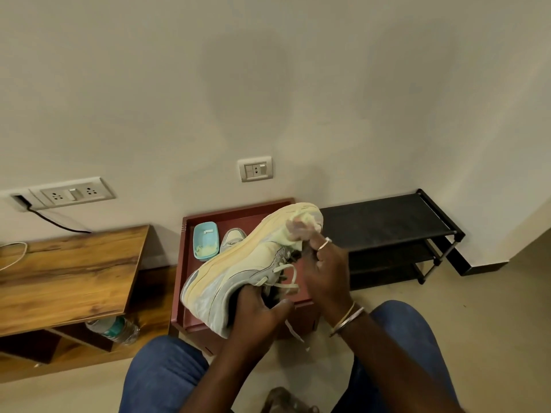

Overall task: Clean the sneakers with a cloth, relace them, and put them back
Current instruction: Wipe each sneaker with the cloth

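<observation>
The sneaker (238, 263) is held tilted over the red tabletop (253, 216), its long axis rising from the near heel to the far toe. The left grip (256, 311) clamps the heel collar. The right grip (325, 263), nearer the toe, seems to pinch a cloth (301, 231) there, so wiping would likely run heelward.

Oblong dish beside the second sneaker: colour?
Light teal; the dish shows best in the head view.

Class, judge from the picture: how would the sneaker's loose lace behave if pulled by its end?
Probably floppy: the lace dangles limp below the sneaker. Likely light, being thin and flat. It may tug the sneaker, since it looks threaded higher up.
</observation>
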